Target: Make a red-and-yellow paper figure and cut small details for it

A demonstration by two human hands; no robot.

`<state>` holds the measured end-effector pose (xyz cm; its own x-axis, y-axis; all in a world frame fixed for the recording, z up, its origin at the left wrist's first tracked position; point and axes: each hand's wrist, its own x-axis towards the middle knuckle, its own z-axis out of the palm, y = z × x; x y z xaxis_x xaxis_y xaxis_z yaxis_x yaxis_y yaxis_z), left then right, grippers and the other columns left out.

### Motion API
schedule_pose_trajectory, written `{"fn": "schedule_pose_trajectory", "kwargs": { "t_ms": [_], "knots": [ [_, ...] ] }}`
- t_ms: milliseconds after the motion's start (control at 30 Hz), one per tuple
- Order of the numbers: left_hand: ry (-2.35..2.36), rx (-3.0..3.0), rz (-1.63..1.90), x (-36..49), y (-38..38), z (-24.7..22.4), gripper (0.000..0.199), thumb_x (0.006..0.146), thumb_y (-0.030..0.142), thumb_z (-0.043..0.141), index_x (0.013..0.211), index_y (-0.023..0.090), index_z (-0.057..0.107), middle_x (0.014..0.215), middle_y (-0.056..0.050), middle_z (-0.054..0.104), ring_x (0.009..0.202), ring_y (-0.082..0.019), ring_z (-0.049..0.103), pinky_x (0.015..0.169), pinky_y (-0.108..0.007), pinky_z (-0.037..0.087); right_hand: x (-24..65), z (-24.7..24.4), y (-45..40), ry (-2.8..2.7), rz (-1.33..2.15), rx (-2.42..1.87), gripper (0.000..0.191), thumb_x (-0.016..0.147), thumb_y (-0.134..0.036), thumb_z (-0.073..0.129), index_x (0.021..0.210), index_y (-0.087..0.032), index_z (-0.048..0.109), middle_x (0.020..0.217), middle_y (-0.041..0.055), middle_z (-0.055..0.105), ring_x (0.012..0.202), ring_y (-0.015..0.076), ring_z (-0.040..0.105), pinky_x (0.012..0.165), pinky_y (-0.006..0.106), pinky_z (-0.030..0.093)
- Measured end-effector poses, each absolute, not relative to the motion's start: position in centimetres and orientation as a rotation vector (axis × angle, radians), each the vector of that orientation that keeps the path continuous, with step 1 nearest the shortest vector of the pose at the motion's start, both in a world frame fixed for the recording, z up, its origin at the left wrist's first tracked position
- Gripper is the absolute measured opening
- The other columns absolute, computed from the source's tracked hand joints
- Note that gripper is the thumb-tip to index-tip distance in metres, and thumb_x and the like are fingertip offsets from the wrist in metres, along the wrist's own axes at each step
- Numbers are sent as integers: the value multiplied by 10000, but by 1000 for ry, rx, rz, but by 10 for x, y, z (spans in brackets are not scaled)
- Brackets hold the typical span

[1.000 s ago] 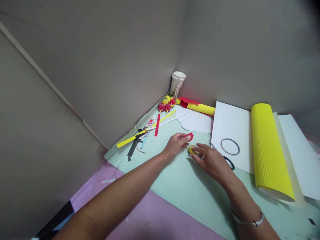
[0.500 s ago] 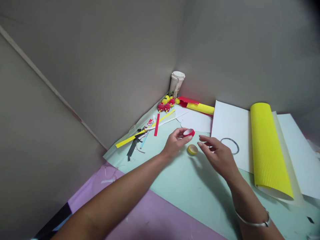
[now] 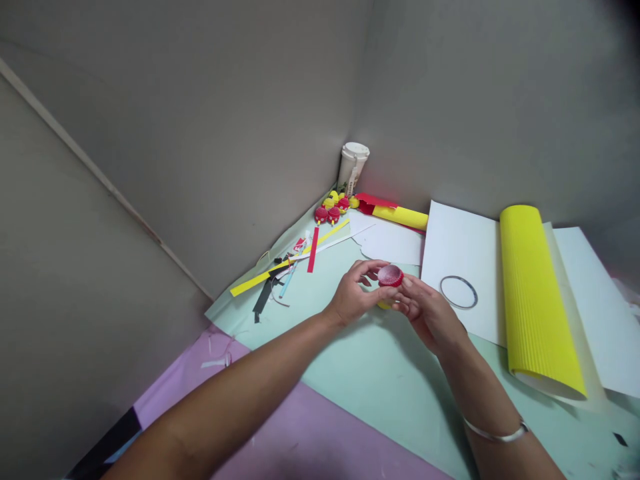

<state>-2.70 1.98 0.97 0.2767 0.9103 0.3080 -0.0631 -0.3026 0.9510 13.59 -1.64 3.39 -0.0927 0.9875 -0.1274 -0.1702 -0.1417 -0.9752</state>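
Note:
A small red paper cup (image 3: 390, 275), hollow side turned up toward me, is held between both hands above the green sheet. My left hand (image 3: 357, 293) grips it from the left with thumb and fingers. From the right, my right hand (image 3: 425, 307) has its fingertips closed on the cup's edge. Just below the hands a yellow paper piece (image 3: 383, 305) shows only a sliver, the rest covered by fingers. Small red and yellow paper figures (image 3: 330, 209) stand together near the wall corner.
A white lidded cup (image 3: 353, 167) stands in the corner. Coloured paper strips (image 3: 265, 277) and a blue pencil-like stick (image 3: 289, 280) lie at left. To the right are a white sheet (image 3: 463, 247) with a dark ring (image 3: 459, 292) and a yellow corrugated roll (image 3: 540, 307).
My right hand has moved left and taken hold of the red cup's edge. The cup has shifted slightly right and down, its opening now more visible. The yellow piece is now mostly hidden.

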Motion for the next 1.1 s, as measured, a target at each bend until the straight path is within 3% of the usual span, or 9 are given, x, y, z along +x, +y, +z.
{"fn": "schedule_pose_trajectory", "kwargs": {
  "t_ms": [333,467,567,667,800,900,1100],
  "knots": [
    [772,1588,1221,-25,20,5,477,715,303,806,1169,259,664,1109,-48,623,1004,-193,594,846,-299,461,136,33,-18,-977,1571,-964,285,851,-412,698,1062,-221,723,999,31,726,803,119,650,683,188,524],
    [772,1592,1225,-25,20,6,463,718,307,801,1157,251,665,1106,-52,629,1001,-195,597,841,-300,465,138,34,-17,-1019,1524,-1046,330,846,-453,689,1083,-224,704,993,38,715,801,124,634,666,198,515],
    [822,1569,1255,-25,21,6,420,738,328,782,1131,228,671,1094,-60,639,955,-185,598,820,-298,466,143,38,-16,-1223,1264,-1286,430,851,-534,638,1147,-222,667,1079,72,694,854,174,641,644,252,515],
    [889,1466,1318,-25,23,4,379,777,336,747,1117,198,654,1115,-74,651,952,-181,599,811,-292,459,153,41,-19,-1629,743,-1580,493,830,-557,636,1192,-224,652,1114,103,669,877,221,641,702,340,536],
    [958,1309,1332,-23,26,1,389,799,359,724,1120,163,623,1086,-87,666,896,-166,589,776,-284,451,162,36,-26,-2127,260,-1656,463,859,-508,601,1235,-243,651,1216,147,612,1099,302,605,840,428,535],
    [979,1270,1315,-22,26,0,389,803,367,718,1114,155,621,1068,-81,663,850,-148,572,768,-276,450,160,30,-32,-2275,134,-1704,413,878,-461,590,1235,-264,657,1327,155,557,1219,333,551,929,473,505],
    [967,1258,1294,-21,25,2,377,816,369,702,1108,149,615,1070,-81,655,855,-143,559,792,-273,455,154,21,-32,-2373,98,-1769,402,869,-400,627,1244,-259,658,1337,165,540,1230,334,551,984,455,481]
  ]
}}
